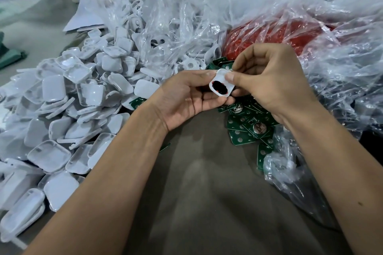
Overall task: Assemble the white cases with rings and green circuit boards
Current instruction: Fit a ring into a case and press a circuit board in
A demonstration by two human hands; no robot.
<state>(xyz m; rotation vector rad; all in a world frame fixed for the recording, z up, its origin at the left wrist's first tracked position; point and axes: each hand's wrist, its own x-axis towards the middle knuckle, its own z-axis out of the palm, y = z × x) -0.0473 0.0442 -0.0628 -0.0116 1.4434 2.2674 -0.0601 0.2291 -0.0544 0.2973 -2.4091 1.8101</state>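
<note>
One small white plastic case shell (221, 84), rounded-square, held above the middle of the grey worktop (207, 182), between both hands. Open side faces the camera; inside sits a black oval patch with small red flecks at its rim. Whether that is a ring already seated, cannot tell.

Left hand (186, 97) cradles the shell from below and the left, fingers curled under it, thumb along the top edge. Likely a steadying grip, so the other hand can work. Right hand (269, 80) pinches the shell's upper right corner, thumb pressed on the rim; looks like pressing or aligning a part.

Supplies lie within reach:
- loose green circuit boards (248, 128) just under and right of the hands, some with round silver cells
- heap of white case halves (72, 109) along the left side
- clear plastic bags (290, 6) at the far edge, one holding white ring pieces (136, 18), another over something red (279, 37).
</note>
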